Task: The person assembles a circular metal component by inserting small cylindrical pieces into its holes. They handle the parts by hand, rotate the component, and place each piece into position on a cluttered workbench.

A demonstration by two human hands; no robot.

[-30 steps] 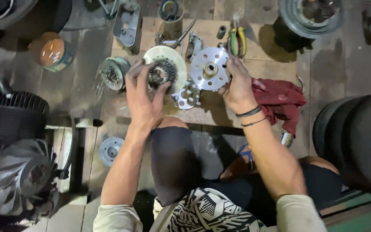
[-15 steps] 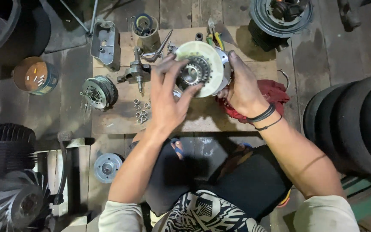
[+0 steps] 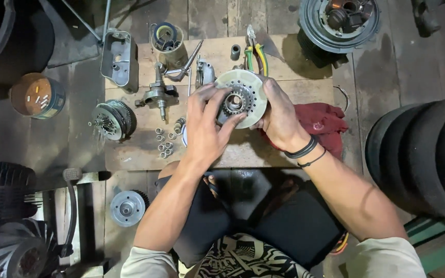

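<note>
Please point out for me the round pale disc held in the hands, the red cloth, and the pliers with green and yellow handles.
round pale disc [image 3: 253,85]: head view, on its pale outer face.
red cloth [image 3: 321,121]: head view, on the folded middle.
pliers [image 3: 257,56]: head view, on the green and yellow handles.

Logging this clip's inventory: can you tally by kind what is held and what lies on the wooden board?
Round toothed discs held in left hand and right hand: 1
Clutch assemblies: 1
Crankshafts: 1
Pliers: 1
Red rags: 1
Tins: 1
Clusters of small nuts: 1
Total: 7
</note>
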